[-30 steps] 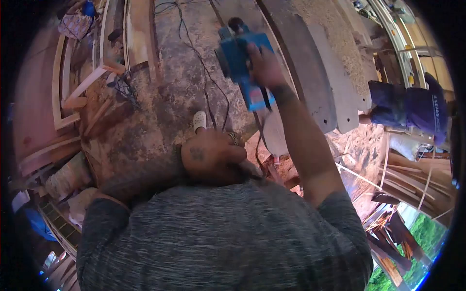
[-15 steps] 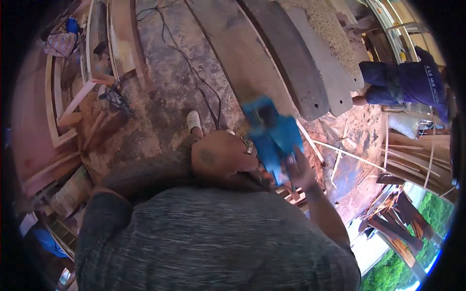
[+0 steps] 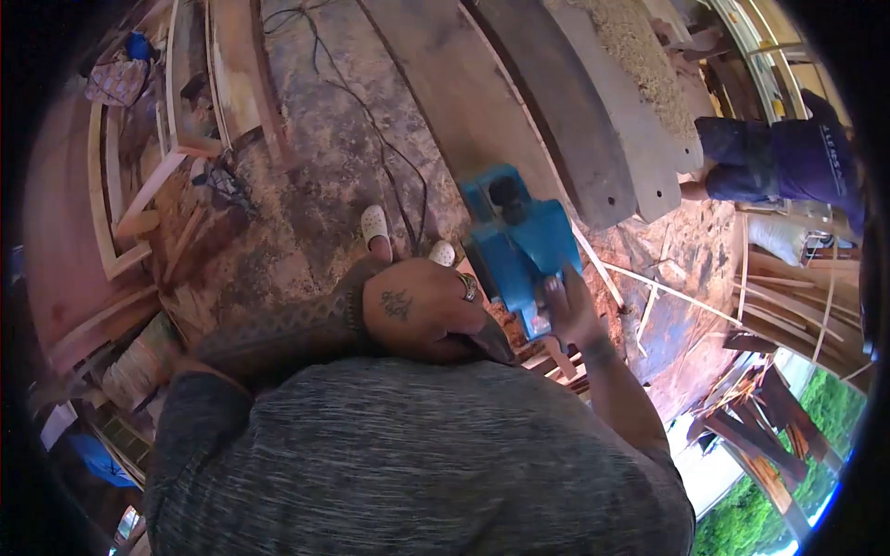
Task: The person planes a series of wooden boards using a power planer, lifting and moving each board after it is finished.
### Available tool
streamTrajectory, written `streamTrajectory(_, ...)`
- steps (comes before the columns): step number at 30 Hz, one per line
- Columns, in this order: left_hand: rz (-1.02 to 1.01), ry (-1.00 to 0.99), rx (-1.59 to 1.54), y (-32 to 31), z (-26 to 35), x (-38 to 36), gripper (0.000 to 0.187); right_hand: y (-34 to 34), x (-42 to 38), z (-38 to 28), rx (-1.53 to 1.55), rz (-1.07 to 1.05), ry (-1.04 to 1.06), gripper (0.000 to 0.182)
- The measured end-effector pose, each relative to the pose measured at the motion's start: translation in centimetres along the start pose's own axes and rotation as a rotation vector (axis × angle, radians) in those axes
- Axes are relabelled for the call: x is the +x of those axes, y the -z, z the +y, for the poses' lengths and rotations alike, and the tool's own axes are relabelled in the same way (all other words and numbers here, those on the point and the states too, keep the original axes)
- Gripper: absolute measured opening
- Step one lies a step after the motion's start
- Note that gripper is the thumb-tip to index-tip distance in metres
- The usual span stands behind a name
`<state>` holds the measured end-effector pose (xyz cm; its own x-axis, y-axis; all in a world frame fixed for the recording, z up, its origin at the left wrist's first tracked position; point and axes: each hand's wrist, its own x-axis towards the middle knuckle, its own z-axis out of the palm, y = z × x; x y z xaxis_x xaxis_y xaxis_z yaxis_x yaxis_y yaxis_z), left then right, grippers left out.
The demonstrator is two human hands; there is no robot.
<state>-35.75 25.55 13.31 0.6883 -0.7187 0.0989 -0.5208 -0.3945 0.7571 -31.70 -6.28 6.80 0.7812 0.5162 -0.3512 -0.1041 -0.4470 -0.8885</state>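
A blue power tool point(image 3: 547, 246), which looks like a hand planer, lies over the near end of a long brown plank point(image 3: 464, 83). My right hand point(image 3: 575, 310) grips the tool's rear end, its fingers partly hidden. To the left of the tool, my left hand point(image 3: 417, 306) is closed, knuckles up, with a ring on one finger. A dark thing point(image 3: 491, 343) shows beside its fingers, too unclear to name.
More long boards point(image 3: 556, 111) lie alongside, one covered in shavings point(image 3: 640, 65). A black cable point(image 3: 371, 120) crosses the stained floor. Another person point(image 3: 779, 157) stands at the right. Wooden frames point(image 3: 102, 195) are at the left, scrap strips point(image 3: 649, 287) at the right.
The blue tool has shifted slightly up in the view and looks sharper. More of the shoe beside my left hand shows. The other person appears slightly farther right.
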Motion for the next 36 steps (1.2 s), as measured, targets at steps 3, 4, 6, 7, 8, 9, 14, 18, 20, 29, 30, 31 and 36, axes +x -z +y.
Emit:
streamTrajectory(3, -0.049, 0.036, 0.007, 0.8, 0.0, -0.7, 0.024, -0.8, 4.0, -1.1, 0.040, -0.019, 0.018, 0.029)
streamTrajectory(4, -0.016, 0.031, -0.019, 1.1, 0.2, -0.9, 0.025, -1.3, 5.1, -2.5, 0.076, -0.010, -0.008, 0.034)
streamTrajectory(6, 0.050, 0.031, -0.064, 1.2, 0.2, -1.4, 0.026, -1.9, 7.4, -3.6, 0.082, -0.010, -0.050, 0.037)
streamTrajectory(7, 0.085, 0.035, -0.081, 1.1, 0.2, -1.7, 0.026, -2.1, 8.6, -4.0, 0.084, -0.008, -0.071, 0.038)
streamTrajectory(8, 0.120, 0.040, -0.097, 1.0, 0.1, -1.9, 0.025, -2.3, 9.8, -4.4, 0.099, -0.033, -0.058, 0.041)
streamTrajectory(9, 0.108, 0.059, -0.092, 1.2, 0.2, -2.2, 0.025, -2.5, 11.1, -4.9, 0.047, -0.019, -0.004, 0.042)
streamTrajectory(14, 0.128, 0.111, -0.073, 2.3, 0.8, -3.2, 0.026, -4.2, 18.1, -7.3, -0.024, -0.019, 0.012, 0.051)
streamTrajectory(18, 0.105, 0.197, 0.006, 2.7, 1.1, -4.3, 0.022, -5.5, 25.2, -7.2, -0.033, 0.015, 0.143, 0.054)
streamTrajectory(20, 0.104, 0.217, 0.043, 2.5, 0.9, -4.8, 0.022, -6.1, 27.2, -9.7, -0.024, 0.006, 0.119, 0.055)
streamTrajectory(29, 0.283, 0.318, -0.028, 3.3, 1.0, -7.2, 0.023, -8.0, 44.1, -12.9, -0.141, 0.106, 0.326, 0.066)
streamTrajectory(30, 0.292, 0.329, -0.013, 3.6, 0.8, -7.4, 0.021, -7.9, 47.2, -12.7, -0.178, 0.112, 0.407, 0.067)
streamTrajectory(31, 0.299, 0.338, 0.000, 3.8, 0.5, -7.5, 0.020, -7.5, 49.9, -12.7, -0.223, 0.084, 0.519, 0.068)
streamTrajectory(36, 0.416, 0.279, 0.175, 3.8, 1.0, -7.0, 0.022, -7.0, 47.7, -15.1, -0.046, -0.018, 0.235, 0.070)
